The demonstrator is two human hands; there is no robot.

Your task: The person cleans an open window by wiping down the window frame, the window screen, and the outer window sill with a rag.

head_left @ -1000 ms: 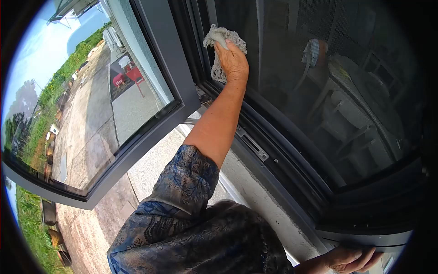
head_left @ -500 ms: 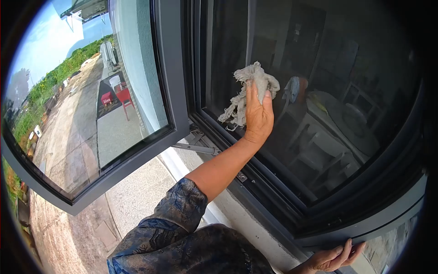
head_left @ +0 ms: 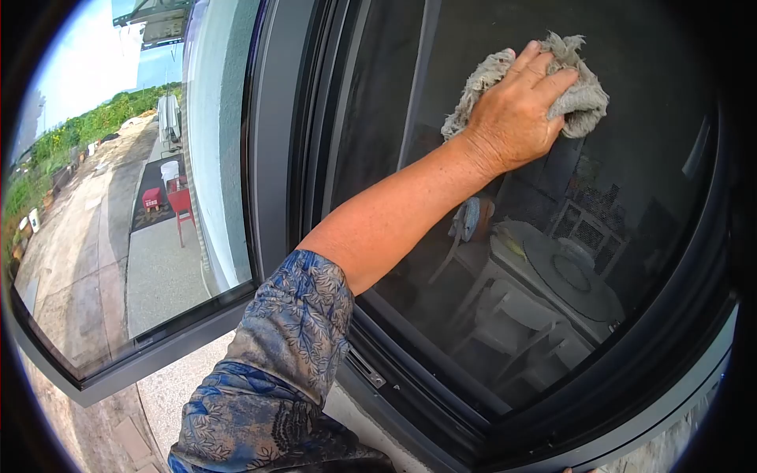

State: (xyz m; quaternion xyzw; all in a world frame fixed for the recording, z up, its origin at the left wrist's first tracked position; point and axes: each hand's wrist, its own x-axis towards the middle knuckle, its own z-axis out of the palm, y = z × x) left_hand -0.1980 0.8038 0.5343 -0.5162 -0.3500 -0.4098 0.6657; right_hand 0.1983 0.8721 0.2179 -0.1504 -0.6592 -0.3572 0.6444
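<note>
My left hand [head_left: 516, 114] presses a ragged grey-white cloth [head_left: 585, 110] against the upper part of a dark window pane [head_left: 662, 87]. Its fingers are bent over the cloth, which bulges out on both sides of the hand. The arm, in a blue patterned sleeve [head_left: 296, 331], reaches up from the lower left. Of my right hand [head_left: 568, 471], only a bit of fingertip shows at the bottom edge, by the lower window frame [head_left: 568, 449]; the rest is out of view.
An open window sash [head_left: 169, 351] with glass stands at the left, showing a paved yard, a red chair [head_left: 180, 201] and plants. Through the dark pane appear a table [head_left: 544, 276] and pale chairs [head_left: 505, 315]. A metal latch plate [head_left: 367, 366] sits on the sill frame.
My left hand has moved up and to the right across the pane with the cloth. My right hand has nearly dropped out of view. The whole view has shifted closer to the window.
</note>
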